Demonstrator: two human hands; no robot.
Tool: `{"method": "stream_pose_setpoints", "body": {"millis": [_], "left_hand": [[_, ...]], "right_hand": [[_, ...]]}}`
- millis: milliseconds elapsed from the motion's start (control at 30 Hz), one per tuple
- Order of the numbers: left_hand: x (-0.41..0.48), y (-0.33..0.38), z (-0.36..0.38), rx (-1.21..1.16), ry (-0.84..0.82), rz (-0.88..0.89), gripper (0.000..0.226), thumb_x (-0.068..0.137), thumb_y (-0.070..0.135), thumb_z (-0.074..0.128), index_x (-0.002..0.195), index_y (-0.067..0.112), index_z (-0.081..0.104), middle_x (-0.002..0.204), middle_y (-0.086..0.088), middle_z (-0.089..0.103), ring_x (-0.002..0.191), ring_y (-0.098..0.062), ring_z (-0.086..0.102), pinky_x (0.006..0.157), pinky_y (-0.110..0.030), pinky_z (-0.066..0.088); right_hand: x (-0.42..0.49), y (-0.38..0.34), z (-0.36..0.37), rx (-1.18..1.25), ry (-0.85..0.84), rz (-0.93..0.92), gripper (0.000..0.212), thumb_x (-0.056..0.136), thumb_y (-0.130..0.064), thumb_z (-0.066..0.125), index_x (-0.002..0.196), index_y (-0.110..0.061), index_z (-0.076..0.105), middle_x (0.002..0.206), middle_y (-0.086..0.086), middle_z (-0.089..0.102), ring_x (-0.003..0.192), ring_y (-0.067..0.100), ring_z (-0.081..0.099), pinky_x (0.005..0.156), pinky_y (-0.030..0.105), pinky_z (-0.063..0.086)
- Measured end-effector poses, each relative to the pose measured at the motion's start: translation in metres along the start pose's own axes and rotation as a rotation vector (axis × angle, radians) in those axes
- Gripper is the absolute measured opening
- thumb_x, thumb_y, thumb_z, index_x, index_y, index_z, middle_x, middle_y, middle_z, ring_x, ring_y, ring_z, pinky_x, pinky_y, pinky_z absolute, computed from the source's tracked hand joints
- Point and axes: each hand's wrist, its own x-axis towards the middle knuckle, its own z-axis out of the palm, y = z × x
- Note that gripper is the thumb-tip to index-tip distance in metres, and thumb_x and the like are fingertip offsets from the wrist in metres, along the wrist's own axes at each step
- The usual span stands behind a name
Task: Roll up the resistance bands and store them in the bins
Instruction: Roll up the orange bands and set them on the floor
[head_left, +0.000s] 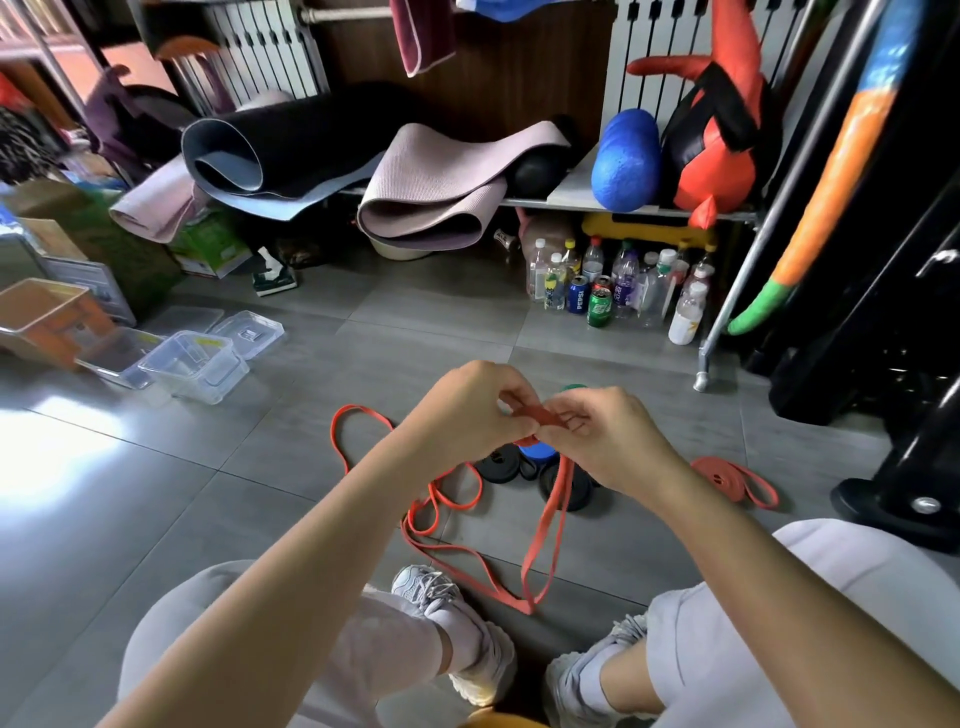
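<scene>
My left hand (467, 410) and my right hand (602, 436) meet above the floor and both pinch the folded end of a red resistance band (540, 540). The rest of that band hangs down in a long loop to the tiles between my shoes. A thinner orange band (363, 441) lies in loose loops on the floor to the left. Black rolled bands (498, 465) and a blue roll (540, 451) sit on the floor just beyond my hands. Another red band (737, 478) lies loose to the right. Clear plastic bins (195, 364) stand at the left.
An orange-tinted bin (47, 312) and flat clear lids (249, 332) sit by the clear bins. Bottles and cans (613, 291) crowd under a shelf holding rolled yoga mats (431, 192). A black machine base (893, 499) stands at the right. My knees and shoes fill the foreground.
</scene>
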Motion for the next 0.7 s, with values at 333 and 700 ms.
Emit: {"method": "stream_pose_setpoints", "body": {"millis": [333, 700], "left_hand": [[-0.001, 0.004, -0.003, -0.590, 0.182, -0.042, 0.008, 0.090, 0.000, 0.056, 0.091, 0.007, 0.059, 0.073, -0.004, 0.063, 0.056, -0.002, 0.060, 0.063, -0.019, 0.054], [-0.001, 0.003, 0.009, -0.569, 0.133, -0.029, 0.019, 0.088, 0.007, 0.062, 0.106, 0.014, 0.062, 0.090, 0.005, 0.065, 0.062, 0.000, 0.061, 0.057, -0.015, 0.050]], "right_hand": [[-0.002, 0.002, 0.004, 0.559, 0.154, 0.077, 0.015, 0.076, 0.001, 0.071, 0.087, -0.009, 0.071, 0.071, -0.002, 0.072, 0.064, 0.007, 0.066, 0.064, 0.020, 0.054], [0.003, -0.001, -0.014, 0.467, 0.130, 0.051, 0.016, 0.079, -0.006, 0.069, 0.083, -0.021, 0.071, 0.063, -0.012, 0.070, 0.062, 0.002, 0.065, 0.060, 0.014, 0.051]]}}
